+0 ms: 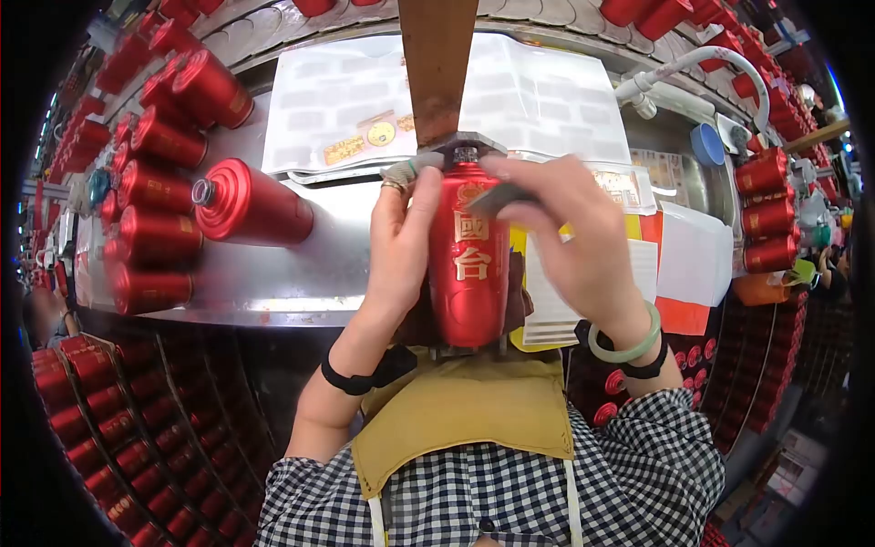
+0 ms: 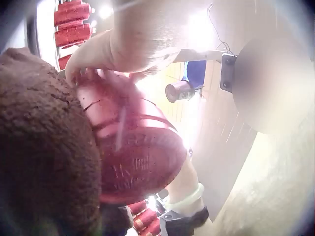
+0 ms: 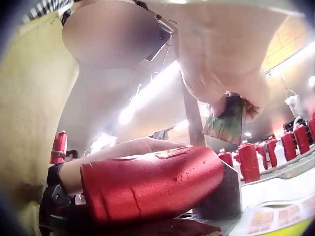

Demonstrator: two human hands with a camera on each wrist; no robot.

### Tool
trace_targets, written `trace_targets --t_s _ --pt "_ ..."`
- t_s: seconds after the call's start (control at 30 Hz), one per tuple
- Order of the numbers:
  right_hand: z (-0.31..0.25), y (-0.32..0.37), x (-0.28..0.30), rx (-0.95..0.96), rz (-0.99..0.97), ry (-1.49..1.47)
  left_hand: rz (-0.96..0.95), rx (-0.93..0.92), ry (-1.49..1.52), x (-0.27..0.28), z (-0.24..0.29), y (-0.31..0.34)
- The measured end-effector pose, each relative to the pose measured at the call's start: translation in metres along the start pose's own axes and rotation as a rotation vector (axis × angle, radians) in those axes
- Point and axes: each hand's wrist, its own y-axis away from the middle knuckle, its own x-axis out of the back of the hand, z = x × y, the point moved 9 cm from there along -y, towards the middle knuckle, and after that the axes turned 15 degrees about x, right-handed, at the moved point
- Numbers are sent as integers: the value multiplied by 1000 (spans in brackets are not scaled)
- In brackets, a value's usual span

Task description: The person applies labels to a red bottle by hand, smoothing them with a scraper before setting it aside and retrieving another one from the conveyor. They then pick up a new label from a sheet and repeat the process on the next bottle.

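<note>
Btl [image 1: 469, 273], btwn hands [image 1: 401, 228] (R [image 1: 574, 232]: dk tool [image 1: 501, 197])

1 bottle [image 1: 468, 292] before post [image 1: 438, 64]; more bottles [image 1: 260, 208] left and right.

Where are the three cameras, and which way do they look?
On the head: faces forward and down at the red bottle, left hand, right hand, apron.
On the left wrist: faces the bottle's bottom and ceiling; left hand, bangle show.
On the right wrist: faces the bottle's side; right hand pinches a dark pad.
All views share the bottle.
</note>
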Motion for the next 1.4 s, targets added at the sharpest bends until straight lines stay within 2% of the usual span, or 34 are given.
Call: trace_targets --t_s 0.03,0.07,0.13,0.23,0.3,0.33,0.37,0.43,0.47,0.5,0.57,0.6,0.63,0.7,0.77,0.83,0.9,0.97,1.0,1.07,1.17,1.2,1.23,1.3,1.33,1.37,1.4 --pt "-13 -5 -16 115 -132 -59 7 -3 51 4 2 0" --pt "-12 -9 -21 115 -130 -56 40 -21 -2 10 1 -3" --pt "-11 -25 -27 246 -105 73 79 -24 -22 18 5 0" --pt "1 -49 -7 311 -66 522 96 -58 -27 28 0 5" --pt "4 -42 -3 227 56 77 68 -73 -64 32 -2 13" --pt "-4 -35 -6 221 16 -80 89 -88 -70 35 -4 15" --pt "3 -23 -19 189 -77 -28 122 -95 -78 38 -7 18" --pt "29 -13 -9 73 21 65 106 -182 -198 30 -7 22" --pt "42 -8 8 47 127 144 94 -286 -291 22 -2 28" --pt "47 -4 18 44 136 166 82 -397 -376 13 2 35" --pt "65 17 53 -70 307 148 37 -581 -789 -10 12 56" --pt "79 36 59 -120 324 65 17 -606 -985 -18 13 66" --pt "91 59 69 -293 336 5 0 -634 -1181 -25 11 73" --pt "97 103 96 -328 354 190 38 -652 -1154 -18 13 80" --pt "131 172 136 -547 507 165 114 -657 -1052 -6 14 81" --pt "160 239 189 -753 514 285 110 -640 -816 -2 10 82" --pt "178 310 240 -1009 384 570 104 -589 -737 -4 0 84" --pt "178 349 281 -1020 186 831 106 -533 -654 -8 -6 86" --pt "181 367 296 -1008 184 837 108 -527 -685 -13 -9 88" --pt "195 414 327 -1122 224 941 153 -574 -779 -27 -12 92" --pt "224 477 347 -1209 329 982 170 -593 -727 -28 -16 93" --pt "229 486 346 -1236 416 890 173 -589 -728 -28 -16 92" --pt "230 490 350 -1238 409 884 187 -604 -770 -28 -15 92" --pt "243 518 334 -1547 617 181 213 -614 -817 -26 -14 93" --pt "236 508 345 -1566 561 347 209 -614 -793 -25 -14 91" --pt "233 501 344 -1566 557 343 201 -611 -771 -24 -14 91" --pt "223 474 354 -1376 511 551 203 -609 -774 -24 -15 92"
